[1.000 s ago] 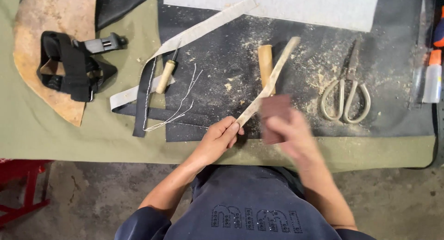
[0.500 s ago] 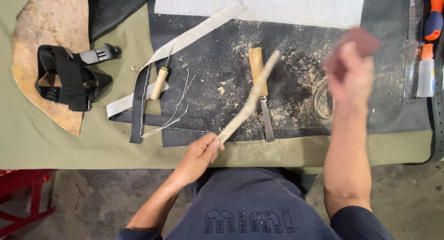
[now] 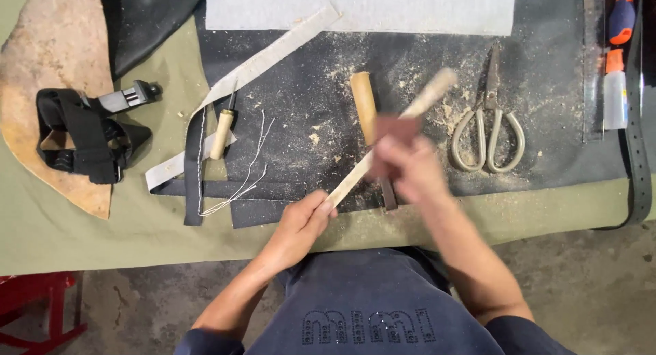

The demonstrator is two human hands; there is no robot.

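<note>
From the head camera, looking straight down: the left hand (image 3: 301, 222) is closed around the near end of a pale wooden stick (image 3: 389, 146), which slants up and away to the right above the dark mat (image 3: 547, 157) on the worktop (image 3: 82, 239). The right hand (image 3: 403, 164) is blurred; its grip is pinched on a small reddish-brown abrasive block (image 3: 396, 128) pressed against the stick about midway along. Sawdust is scattered over the mat around the stick.

Under the stick lies a wooden-handled knife (image 3: 364, 105), handle pointing away, blade running toward the person and partly hidden by the right hand. Just to the right sit metal scissors (image 3: 488, 133), loops toward the near edge. To the left lie a small awl with a wooden handle (image 3: 221, 133), some loose threads (image 3: 249, 170), dark straps (image 3: 195, 184) and a pale webbing strip (image 3: 273, 51). Farther left, a black head strap with a mount (image 3: 89, 133) rests on a tan piece of leather (image 3: 55, 54). At the far right edge are a glue bottle (image 3: 615, 95) and an orange-handled tool (image 3: 622, 13).
</note>
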